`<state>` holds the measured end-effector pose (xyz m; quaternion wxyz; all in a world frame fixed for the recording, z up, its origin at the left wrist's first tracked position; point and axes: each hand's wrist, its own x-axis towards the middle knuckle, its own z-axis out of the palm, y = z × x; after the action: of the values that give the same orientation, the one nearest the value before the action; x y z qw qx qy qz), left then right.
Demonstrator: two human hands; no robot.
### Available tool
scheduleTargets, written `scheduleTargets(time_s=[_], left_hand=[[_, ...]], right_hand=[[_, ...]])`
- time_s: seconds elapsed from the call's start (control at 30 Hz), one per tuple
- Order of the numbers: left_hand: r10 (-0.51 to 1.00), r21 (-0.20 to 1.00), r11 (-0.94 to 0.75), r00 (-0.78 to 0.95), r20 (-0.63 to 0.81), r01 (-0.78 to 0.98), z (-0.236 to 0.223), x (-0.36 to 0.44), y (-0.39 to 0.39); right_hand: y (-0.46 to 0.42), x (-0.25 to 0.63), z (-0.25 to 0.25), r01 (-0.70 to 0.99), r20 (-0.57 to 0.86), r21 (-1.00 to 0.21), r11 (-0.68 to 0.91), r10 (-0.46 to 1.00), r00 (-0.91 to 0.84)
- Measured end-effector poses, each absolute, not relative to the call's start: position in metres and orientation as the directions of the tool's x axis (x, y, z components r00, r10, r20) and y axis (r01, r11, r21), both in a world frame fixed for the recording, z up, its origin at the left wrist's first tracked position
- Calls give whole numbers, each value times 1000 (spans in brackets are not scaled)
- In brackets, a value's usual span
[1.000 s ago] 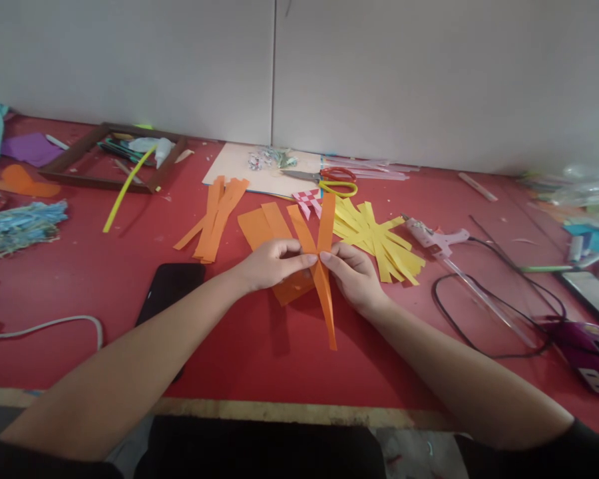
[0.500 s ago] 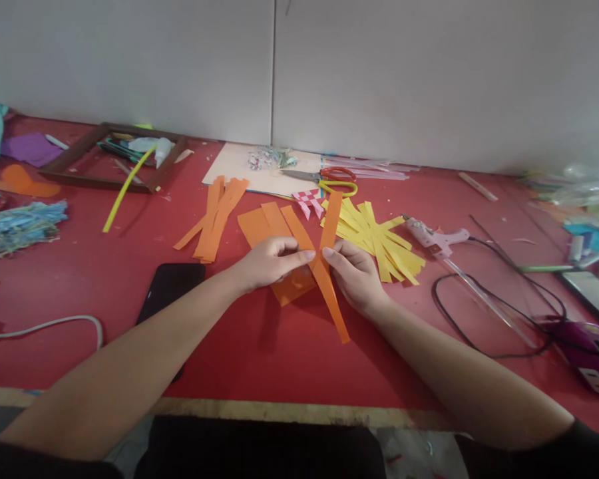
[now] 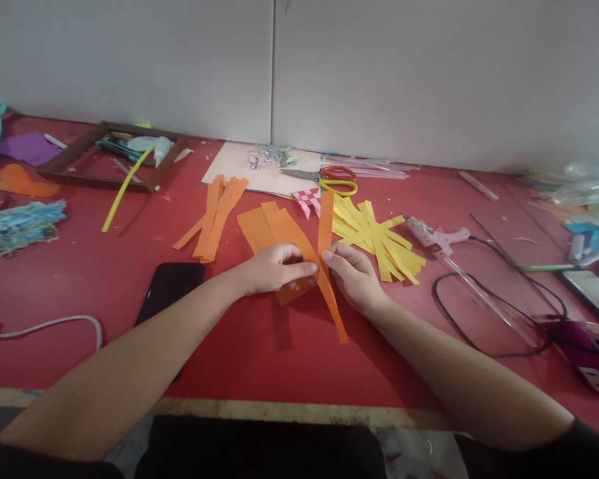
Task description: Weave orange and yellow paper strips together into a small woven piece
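Between my two hands are orange paper strips (image 3: pixel 332 303) that cross at my fingertips. My left hand (image 3: pixel 279 269) is closed, its thumb pressing on a strip that slants down toward me. My right hand (image 3: pixel 352 271) pinches a second strip (image 3: pixel 325 219) that stands nearly upright; its lower part is hidden. Under and behind my left hand lie wider orange paper pieces (image 3: pixel 259 229). A bundle of orange strips (image 3: pixel 220 216) rests to the left, and a pile of yellow strips (image 3: pixel 374 236) lies beyond my right hand. A small pink-and-white woven paper piece (image 3: pixel 307 199) sits behind the orange strips.
Scissors (image 3: pixel 337 178) lie on a pale sheet (image 3: pixel 229 163) at the back. To the right are a glue gun (image 3: pixel 436 236) with its black cord and a purple power strip (image 3: pixel 586 356). A black phone (image 3: pixel 167 289) lies by my left forearm; a brown frame (image 3: pixel 74 176) stands back left.
The upright strip and my right thumb have shifted slightly left and closer to the slanting strip. My left thumb sits a little lower. Both hands keep their grip.
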<state>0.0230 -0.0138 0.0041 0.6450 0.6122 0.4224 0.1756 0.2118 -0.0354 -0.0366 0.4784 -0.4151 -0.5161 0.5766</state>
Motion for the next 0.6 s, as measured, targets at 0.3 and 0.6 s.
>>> scheduleTargets(time_s=[0.3,0.6], left_hand=[[746,953,177,598,-294,248,5,23,-13],[771,940,217,544,-329,262,1,22,-11]], right_hand=[[-37,210,-33,-26,33,-999,29,988,-153],[-37,210,-34,-24,50,-999,47,993,-111]])
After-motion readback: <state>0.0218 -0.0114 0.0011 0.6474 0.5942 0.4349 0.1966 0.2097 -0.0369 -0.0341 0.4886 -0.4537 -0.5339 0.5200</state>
